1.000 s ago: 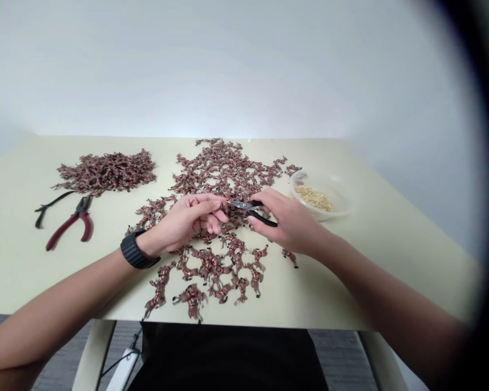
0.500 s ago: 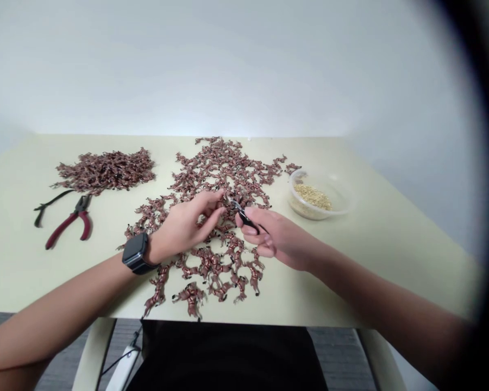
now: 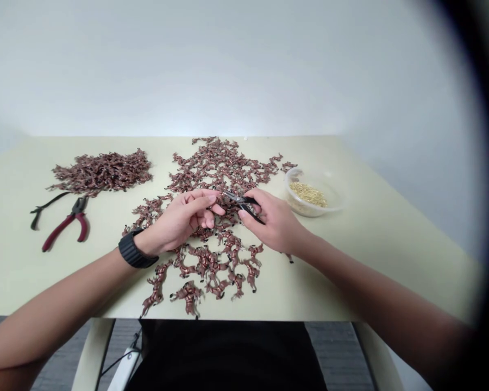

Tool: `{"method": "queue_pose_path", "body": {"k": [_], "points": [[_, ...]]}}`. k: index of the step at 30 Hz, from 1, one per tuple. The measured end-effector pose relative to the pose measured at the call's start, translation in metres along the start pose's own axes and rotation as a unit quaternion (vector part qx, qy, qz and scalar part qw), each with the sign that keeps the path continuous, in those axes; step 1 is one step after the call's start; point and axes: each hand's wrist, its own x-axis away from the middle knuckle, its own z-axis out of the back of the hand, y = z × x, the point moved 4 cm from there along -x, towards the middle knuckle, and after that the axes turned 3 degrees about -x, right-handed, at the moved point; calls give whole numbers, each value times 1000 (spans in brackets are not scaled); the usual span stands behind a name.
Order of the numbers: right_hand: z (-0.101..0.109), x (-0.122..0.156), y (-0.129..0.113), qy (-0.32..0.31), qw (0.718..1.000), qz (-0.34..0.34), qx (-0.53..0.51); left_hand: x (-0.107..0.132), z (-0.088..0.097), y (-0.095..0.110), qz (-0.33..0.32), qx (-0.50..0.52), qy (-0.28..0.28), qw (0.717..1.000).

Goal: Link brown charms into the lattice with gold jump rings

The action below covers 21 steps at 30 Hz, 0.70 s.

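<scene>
My right hand (image 3: 276, 220) grips a pair of small black-handled pliers (image 3: 250, 203), their metal jaws pointing left, with the handles spread somewhat apart. Close to the jaw tips, my left hand (image 3: 189, 214) has its thumb and index finger brought together; anything between them is too small to make out. The other left fingers curl loosely, palm partly turned up. Beneath both hands spreads a layer of small brown animal figures, horse-like in shape (image 3: 212, 260). One more brown figure (image 3: 290, 258) shows in part below my right wrist.
A clear round tub (image 3: 338, 208) holding tiny gold-coloured pieces (image 3: 308, 194) stands right of the figures. At left lie a heap of brown figures (image 3: 101, 172), red-handled pliers (image 3: 61, 231) and a thin black tool (image 3: 49, 205). The pale table (image 3: 330, 293) meets a wall behind.
My left hand has rolled palm-up. My right hand has turned over with the pliers and moved slightly up. A brown figure now shows below my right wrist. The view has shifted slightly.
</scene>
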Motion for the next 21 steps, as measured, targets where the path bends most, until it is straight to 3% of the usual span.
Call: {"method": "queue_pose_path", "body": {"k": [6,14,17,19,21], "points": [[3,-2,0,-21,999,36,21,1,-1,-1,5,7,-8,1000],[5,-2,-1,-35,999,34,19,0,-2,-2,3,3,-11,1000],[-1,0,-2,-45,999,-7,-26,2,-5,-2,-32,-24,-5,999],[-6,2,-3,-62,990,-66,-110,5,-7,-1,-82,-80,-3,993],[-12,5,-6,-102,952,-149,-246,8,-5,3,-153,-187,8,970]]}}
